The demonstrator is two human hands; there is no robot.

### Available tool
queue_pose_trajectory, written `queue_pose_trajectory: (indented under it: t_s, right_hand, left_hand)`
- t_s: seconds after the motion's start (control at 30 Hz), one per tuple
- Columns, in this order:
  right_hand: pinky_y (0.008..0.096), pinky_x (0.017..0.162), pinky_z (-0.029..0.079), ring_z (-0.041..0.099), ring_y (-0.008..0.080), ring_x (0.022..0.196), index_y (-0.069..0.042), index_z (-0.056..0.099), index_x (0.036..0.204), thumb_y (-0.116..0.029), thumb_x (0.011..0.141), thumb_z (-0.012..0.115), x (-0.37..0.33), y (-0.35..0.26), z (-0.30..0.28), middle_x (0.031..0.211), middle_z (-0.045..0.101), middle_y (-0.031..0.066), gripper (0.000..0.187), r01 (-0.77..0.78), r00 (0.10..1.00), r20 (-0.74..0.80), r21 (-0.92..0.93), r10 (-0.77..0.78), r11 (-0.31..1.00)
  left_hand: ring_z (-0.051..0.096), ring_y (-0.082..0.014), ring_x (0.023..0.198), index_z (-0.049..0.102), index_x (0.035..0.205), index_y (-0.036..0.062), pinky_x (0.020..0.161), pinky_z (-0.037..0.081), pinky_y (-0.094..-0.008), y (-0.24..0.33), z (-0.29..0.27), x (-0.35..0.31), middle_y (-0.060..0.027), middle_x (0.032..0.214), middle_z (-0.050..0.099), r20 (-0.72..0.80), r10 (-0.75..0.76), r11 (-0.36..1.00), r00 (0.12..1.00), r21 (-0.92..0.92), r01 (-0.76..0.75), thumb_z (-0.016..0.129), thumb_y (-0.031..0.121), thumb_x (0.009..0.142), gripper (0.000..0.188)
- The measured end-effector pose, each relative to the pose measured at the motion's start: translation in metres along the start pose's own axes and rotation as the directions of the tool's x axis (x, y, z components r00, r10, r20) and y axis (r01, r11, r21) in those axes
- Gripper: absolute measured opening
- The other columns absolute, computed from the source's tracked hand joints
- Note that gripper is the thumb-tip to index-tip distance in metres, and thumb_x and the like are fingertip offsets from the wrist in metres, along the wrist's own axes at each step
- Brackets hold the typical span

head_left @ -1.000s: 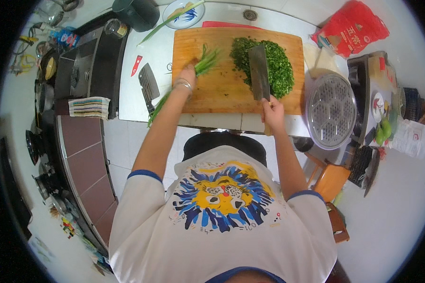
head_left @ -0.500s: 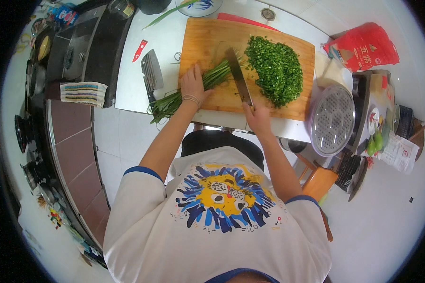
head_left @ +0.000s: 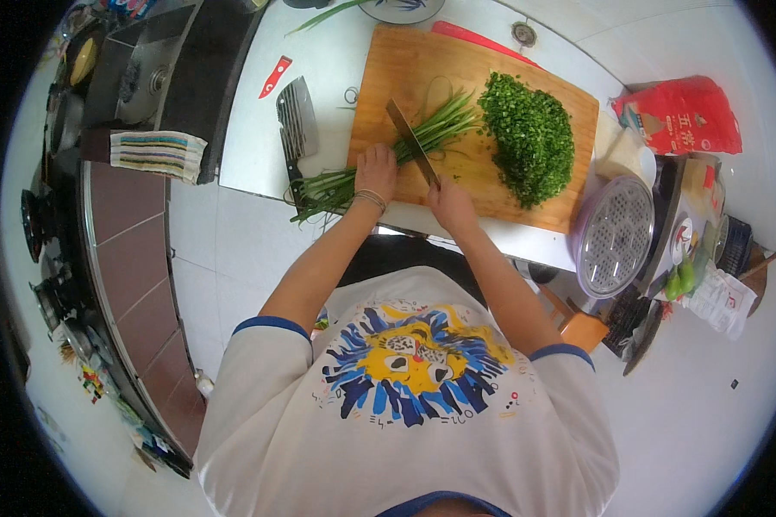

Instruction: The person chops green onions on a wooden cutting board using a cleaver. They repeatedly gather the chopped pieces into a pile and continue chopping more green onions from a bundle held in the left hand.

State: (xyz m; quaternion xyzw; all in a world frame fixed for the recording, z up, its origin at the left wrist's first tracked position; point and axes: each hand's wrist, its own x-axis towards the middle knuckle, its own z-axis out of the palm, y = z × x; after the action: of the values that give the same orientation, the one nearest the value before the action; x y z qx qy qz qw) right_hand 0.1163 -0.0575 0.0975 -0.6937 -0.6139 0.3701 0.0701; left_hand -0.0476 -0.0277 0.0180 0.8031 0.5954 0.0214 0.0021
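A wooden cutting board (head_left: pixel 405 65) lies on the counter with a bunch of long green chives (head_left: pixel 448 122) across its left part. My left hand (head_left: pixel 376 171) holds the bunch down near the board's left edge, fingers closed over the stems. In my right hand (head_left: pixel 451 205) is the handle of a kitchen knife (head_left: pixel 412 142). Its blade crosses the bunch just right of my left fingers, and cut ends extend beyond it to the right. A heap of finely chopped chives (head_left: pixel 530 142) covers the board's right side.
Left of the board lie a cleaver (head_left: pixel 297 121), a red-handled tool (head_left: pixel 275 77) and a small metal ring (head_left: pixel 351 96). A lidded purple colander (head_left: pixel 614 237) stands at the right, below a red bag (head_left: pixel 685 116). A striped cloth (head_left: pixel 158 155) hangs by the sink (head_left: pixel 147 77).
The knife has moved left along the bunch, from its right end to close beside my left fingers. The whole view has shifted, so the board appears farther right.
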Motion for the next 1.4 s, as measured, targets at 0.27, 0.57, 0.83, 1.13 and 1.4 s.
queue_pose_trajectory:
  t_s: [0.27, 0.57, 0.83, 1.13, 1.4]
  right_hand:
    - [0.0502, 0.069, 0.048, 0.061, 0.043, 0.075, 0.001, 0.057, 0.092, -0.018, 0.084, 0.054, 0.024, -0.016, -0.003, 0.079, 0.062, 0.0266, 0.021, -0.095, 0.987, 0.118, -0.124, 0.11, 0.988]
    - [0.0514, 0.065, 0.047, 0.059, 0.045, 0.072, 0.002, 0.057, 0.092, -0.018, 0.085, 0.052, 0.04, -0.024, 0.013, 0.075, 0.06, 0.0285, 0.022, -0.054, 0.998, 0.022, -0.095, 0.056, 0.994]
    - [0.0507, 0.068, 0.049, 0.061, 0.0417, 0.073, -0.001, 0.059, 0.092, -0.023, 0.084, 0.052, 0.032, 0.006, 0.019, 0.078, 0.062, 0.0259, 0.025, -0.052, 0.997, -0.063, 0.006, 0.053, 0.999]
    - [0.0501, 0.063, 0.047, 0.059, 0.0435, 0.069, 0.001, 0.06, 0.089, -0.021, 0.084, 0.052, 0.005, -0.001, 0.005, 0.073, 0.06, 0.026, 0.024, -0.071, 0.993, -0.093, -0.027, 0.068, 0.997]
    - [0.0488, 0.064, 0.045, 0.057, 0.0431, 0.07, 0.002, 0.059, 0.079, -0.017, 0.082, 0.054, -0.02, 0.034, -0.002, 0.074, 0.06, 0.0245, 0.02, 0.119, 0.973, -0.213, 0.122, -0.092, 0.985]
  left_hand:
    - [0.048, -0.0283, 0.099, 0.059, 0.099, 0.0042, 0.083, 0.036, -0.0397, -0.001, -0.007, 0.004, -0.0153, 0.101, 0.052, 0.099, 0.088, 0.995, 0.991, -0.05, -0.083, 0.047, 0.016, 0.081, 0.024]
    - [0.05, -0.0271, 0.094, 0.059, 0.096, 0.0049, 0.082, 0.034, -0.038, 0.006, -0.006, 0.001, -0.0137, 0.096, 0.054, 0.168, 0.07, 0.994, 0.983, 0.073, -0.084, 0.048, 0.016, 0.082, 0.021]
    - [0.053, -0.0248, 0.085, 0.06, 0.09, 0.006, 0.08, 0.034, -0.0383, 0.016, -0.023, 0.007, -0.0116, 0.087, 0.057, 0.253, 0.058, 0.984, 0.966, 0.148, -0.098, 0.047, 0.017, 0.083, 0.018]
    - [0.061, -0.0298, 0.081, 0.057, 0.09, 0.0036, 0.076, 0.043, -0.042, -0.019, -0.04, 0.001, -0.0149, 0.083, 0.063, 0.353, -0.017, 0.984, 0.935, -0.158, 0.078, 0.055, 0.024, 0.08, 0.023]
    - [0.062, -0.0391, 0.077, 0.049, 0.095, 0.002, 0.065, 0.05, -0.047, -0.063, -0.092, 0.064, -0.0219, 0.081, 0.064, 0.357, -0.158, 0.92, 0.921, -0.287, 0.269, 0.06, 0.033, 0.082, 0.035]
